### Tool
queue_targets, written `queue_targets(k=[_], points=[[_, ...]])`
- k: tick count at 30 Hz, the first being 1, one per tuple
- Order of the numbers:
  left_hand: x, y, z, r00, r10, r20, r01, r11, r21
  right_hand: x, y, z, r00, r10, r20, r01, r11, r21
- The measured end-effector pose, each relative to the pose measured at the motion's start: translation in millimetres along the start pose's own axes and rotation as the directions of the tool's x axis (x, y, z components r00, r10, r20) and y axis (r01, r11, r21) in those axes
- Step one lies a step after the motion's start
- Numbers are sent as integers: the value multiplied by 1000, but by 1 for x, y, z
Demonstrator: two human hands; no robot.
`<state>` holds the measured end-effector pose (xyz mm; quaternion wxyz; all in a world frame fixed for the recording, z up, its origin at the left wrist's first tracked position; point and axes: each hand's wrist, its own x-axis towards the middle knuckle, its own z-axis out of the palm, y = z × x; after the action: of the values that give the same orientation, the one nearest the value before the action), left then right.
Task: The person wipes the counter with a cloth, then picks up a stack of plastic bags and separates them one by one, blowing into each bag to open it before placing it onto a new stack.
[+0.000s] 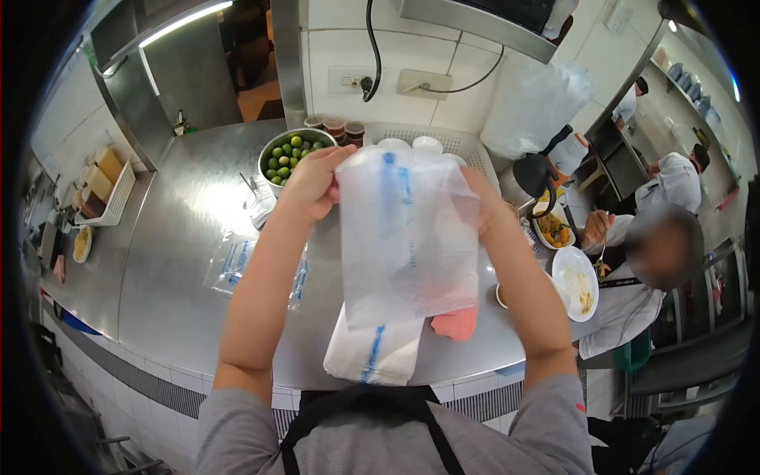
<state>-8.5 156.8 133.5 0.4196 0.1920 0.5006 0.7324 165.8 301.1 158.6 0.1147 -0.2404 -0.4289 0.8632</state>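
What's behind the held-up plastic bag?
A stack of bags and a pink item poke out below the plastic bag; their upper parts and the counter behind it are covered.

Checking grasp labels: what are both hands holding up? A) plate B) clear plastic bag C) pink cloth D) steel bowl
B: the left hand and right hand grip the top corners of a clear bag with blue print, raised above the counter.

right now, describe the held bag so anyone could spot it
Over the steel counter, the left hand and right hand hold up a clear, blue-printed bag. Unlike the stack below and the flat bag at left, it is raised.
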Motion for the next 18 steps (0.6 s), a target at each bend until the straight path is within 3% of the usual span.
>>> queue_targets(k=[1, 3, 4, 6, 7, 8, 9, 11, 12, 14, 15, 16, 17, 18], points=[[5, -7, -6, 1000, -10, 1, 10, 1000, 0, 11, 11, -11, 1000, 4, -8, -4, 1000, 5], [9, -23, -15, 973, -222, 68, 232, 938, -256, 36, 39, -36, 955, -229, 187, 289, 856, -428], [6, -36, -24, 974, -174, 148, 193, 973, -124, 34, 48, -42, 959, -222, 178, 278, 863, -421], [-1, -59, -20, 973, -179, 146, 202, 965, -165, 16, 55, -30, 999, -9, -34, 10, 999, 41], [3, -70, -21, 973, -175, 148, 204, 956, -210, 16, 64, -39, 999, -15, -34, 17, 998, 52], [38, -103, -72, 848, -408, 338, 472, 872, -131, 21, 79, -56, 997, 68, -31, -69, 997, -33], [42, -117, -76, 847, -410, 340, 471, 874, -119, 28, 94, -72, 989, 145, -33, -148, 982, -122], [25, -139, -78, 906, -407, 113, 413, 910, -40, 39, 126, -97, 965, 41, -261, -115, 955, -273], [16, -142, -83, 909, -401, 118, 407, 913, -35, 32, 129, -99, 965, 31, -259, -105, 956, -275], [11, -137, -91, 969, -247, -7, 247, 969, -24, 25, 123, -100, 897, -257, -359, 179, 955, -238], [10, -119, -71, 971, -238, -1, 238, 971, -19, 23, 108, -85, 895, -268, -355, 190, 952, -240], [-3, -94, -37, 979, 193, 68, -189, 980, -65, 15, 95, -57, 788, -588, -184, 530, 799, -282], [-9, -81, -14, 804, 584, 109, -571, 810, -134, 12, 94, -38, 563, -826, -10, 797, 546, -258], [-5, -80, -8, 793, 576, 200, -549, 817, -176, 19, 104, -30, 532, -841, 97, 820, 483, -307]])
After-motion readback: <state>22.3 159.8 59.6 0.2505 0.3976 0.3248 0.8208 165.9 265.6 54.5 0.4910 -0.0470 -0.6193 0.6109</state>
